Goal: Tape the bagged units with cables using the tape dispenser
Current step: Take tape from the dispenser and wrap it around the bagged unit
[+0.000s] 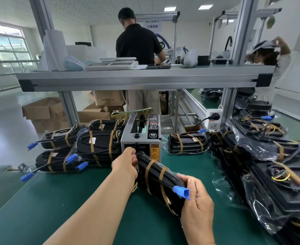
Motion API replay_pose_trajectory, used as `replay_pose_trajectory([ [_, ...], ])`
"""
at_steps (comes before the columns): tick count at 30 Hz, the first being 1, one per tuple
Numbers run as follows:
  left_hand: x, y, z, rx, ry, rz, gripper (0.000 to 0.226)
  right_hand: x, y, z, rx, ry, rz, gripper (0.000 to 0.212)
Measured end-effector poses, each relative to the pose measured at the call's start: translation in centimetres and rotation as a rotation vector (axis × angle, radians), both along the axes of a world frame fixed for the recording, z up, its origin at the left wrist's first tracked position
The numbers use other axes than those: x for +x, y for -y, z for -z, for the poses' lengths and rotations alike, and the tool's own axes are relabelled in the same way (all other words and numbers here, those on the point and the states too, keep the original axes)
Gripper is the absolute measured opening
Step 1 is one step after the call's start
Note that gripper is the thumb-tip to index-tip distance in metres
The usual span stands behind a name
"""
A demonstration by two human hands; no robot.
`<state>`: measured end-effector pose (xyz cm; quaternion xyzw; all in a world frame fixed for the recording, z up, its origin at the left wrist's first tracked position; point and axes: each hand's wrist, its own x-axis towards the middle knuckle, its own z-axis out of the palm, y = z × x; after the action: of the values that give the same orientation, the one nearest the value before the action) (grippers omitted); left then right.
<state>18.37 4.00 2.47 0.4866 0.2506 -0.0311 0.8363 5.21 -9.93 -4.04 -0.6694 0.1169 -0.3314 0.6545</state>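
You've got one bagged unit [156, 177] held up right at the mouth of the tape dispenser [141, 137]

Your left hand [126, 162] is curled round the far end, just in front of the dispenser's slot. Your right hand [197, 200] grips the near end, with the blue connector [181, 191] poking out by your thumb. The unit sits tilted above the green counter [75, 200] with two tan tape bands around it. Taped units [96, 147] are stacked left of the dispenser.
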Motion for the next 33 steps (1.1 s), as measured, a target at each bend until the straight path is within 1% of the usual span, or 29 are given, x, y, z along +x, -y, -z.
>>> replay_pose_trajectory([
  [1, -0.9, -0.3, -0.3, 0.031, 0.027, -0.031, 0.020, 0.1, 0.0, 0.1, 0.002, -0.007, -0.004, 0.038],
  [2, -1.6, -0.5, -0.5, 0.109, 0.065, -0.049, 0.019, 0.1, 0.0, 0.2, 0.001, -0.009, -0.009, 0.038],
  [4, -3.7, -1.1, -1.2, 0.293, 0.217, -0.062, 0.019, 0.1, 0.0, 0.1, 0.002, -0.013, -0.007, 0.037],
  [5, -5.0, -1.3, -1.5, 0.353, 0.310, -0.037, 0.020, 0.2, -0.1, 0.0, 0.005, -0.012, -0.008, 0.036],
  [6, -6.4, -1.3, -1.7, 0.393, 0.388, 0.024, 0.021, 0.2, -0.2, -0.1, 0.013, -0.010, -0.011, 0.036],
  [8, -9.0, -0.6, -1.9, 0.477, 0.460, 0.226, 0.019, 0.1, -0.3, -0.1, 0.027, -0.011, -0.024, 0.036],
  [10, -10.4, 0.7, -1.3, 0.560, 0.461, 0.385, 0.018, -0.1, -0.4, -0.1, 0.024, -0.013, -0.028, 0.035],
  [11, -10.8, 1.4, -1.1, 0.597, 0.451, 0.412, 0.017, -0.2, -0.4, 0.0, 0.028, -0.011, -0.031, 0.035],
  [17, -10.7, 2.9, -1.0, 0.694, 0.396, 0.381, 0.019, -0.5, -0.5, 0.1, 0.027, 0.007, -0.027, 0.032],
  [27, -11.0, 3.4, -0.1, 0.776, 0.397, 0.316, 0.018, -0.7, -0.6, -0.3, 0.018, 0.006, -0.030, 0.033],
  [33, -11.1, 3.5, 0.4, 0.890, 0.413, 0.280, 0.018, -0.9, -0.6, -0.5, -0.015, -0.020, -0.030, 0.033],
])
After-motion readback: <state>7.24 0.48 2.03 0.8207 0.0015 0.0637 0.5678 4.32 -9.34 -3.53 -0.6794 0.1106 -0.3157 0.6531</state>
